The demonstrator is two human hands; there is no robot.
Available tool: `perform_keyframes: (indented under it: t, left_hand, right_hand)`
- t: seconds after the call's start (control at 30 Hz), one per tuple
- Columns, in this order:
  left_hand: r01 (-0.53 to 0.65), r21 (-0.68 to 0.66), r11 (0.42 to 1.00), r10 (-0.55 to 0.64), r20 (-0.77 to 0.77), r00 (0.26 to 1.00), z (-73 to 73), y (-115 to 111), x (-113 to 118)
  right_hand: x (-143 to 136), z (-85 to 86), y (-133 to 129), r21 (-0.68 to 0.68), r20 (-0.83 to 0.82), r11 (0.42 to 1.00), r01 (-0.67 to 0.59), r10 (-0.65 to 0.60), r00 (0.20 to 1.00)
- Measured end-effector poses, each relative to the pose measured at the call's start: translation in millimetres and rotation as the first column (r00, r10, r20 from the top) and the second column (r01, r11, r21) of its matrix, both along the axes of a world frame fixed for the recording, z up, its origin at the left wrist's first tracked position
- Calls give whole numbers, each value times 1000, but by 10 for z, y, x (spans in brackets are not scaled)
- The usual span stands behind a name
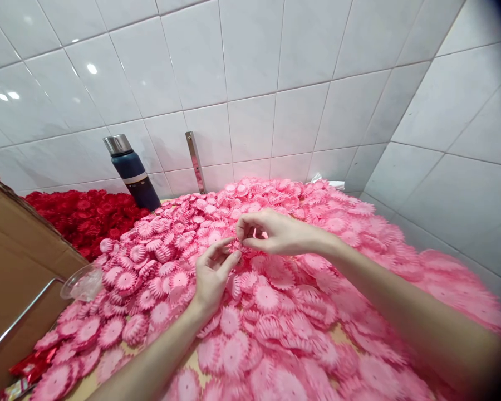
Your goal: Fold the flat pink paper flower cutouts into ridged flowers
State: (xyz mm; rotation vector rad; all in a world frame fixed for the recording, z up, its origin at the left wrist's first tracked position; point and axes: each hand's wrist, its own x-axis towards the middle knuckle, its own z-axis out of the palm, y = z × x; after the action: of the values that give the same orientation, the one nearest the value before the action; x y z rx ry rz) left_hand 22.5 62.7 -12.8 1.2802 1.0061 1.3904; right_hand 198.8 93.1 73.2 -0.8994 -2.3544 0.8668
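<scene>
Above a wide heap of pink scalloped fabric flower discs (267, 298), my two hands meet fingertip to fingertip. My left hand (214, 270) comes from below, thumb and fingers drawn together in a pinch. From the right reaches my right hand (271, 231), its thumb and index finger closed in a ring shape close to the left fingertips. Whatever lies between the fingertips is too small to tell from the pink behind it. Many discs have a small hole at the centre, and some sit in curled, cupped stacks.
A dark blue bottle (136, 175) with a metal cap stands at the back left beside a red flower pile (86, 217). A metal strip (195, 161) leans on the tiled wall (250, 128). Left are a cardboard box (16, 267), clear plastic dish (81, 283) and red wrapper (33, 365).
</scene>
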Motion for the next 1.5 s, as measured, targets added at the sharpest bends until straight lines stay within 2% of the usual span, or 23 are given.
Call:
perform_keyframes:
  t: [0.5,0.7,0.87,1.07,1.3,1.5]
  left_hand:
    - [2,1,1000,-2,6,1000,-1,0,3]
    - [2,-11,1000,-2,11,1000,-5,0,4]
    - [-34,27,999,30,133,991,-33,17,7]
    - [30,4,1000,-30,9,1000,-39,16,-13]
    - [-12,45,999,14,-48,999,-48,23,12]
    - [-70,59,996,74,-62,995,-73,44,0]
  right_hand:
    - [1,-5,10,11,2,1000,9,-9,1000]
    - [25,-1,17,91,-26,994,62,-60,998]
    - [19,14,3,88,-49,994,70,-65,997]
    - [-23,17,-15,64,-62,998,19,-15,998]
    - [-44,-8,-20,60,-64,998,-12,15,998]
    - [21,-1,25,154,-36,982,109,-105,994]
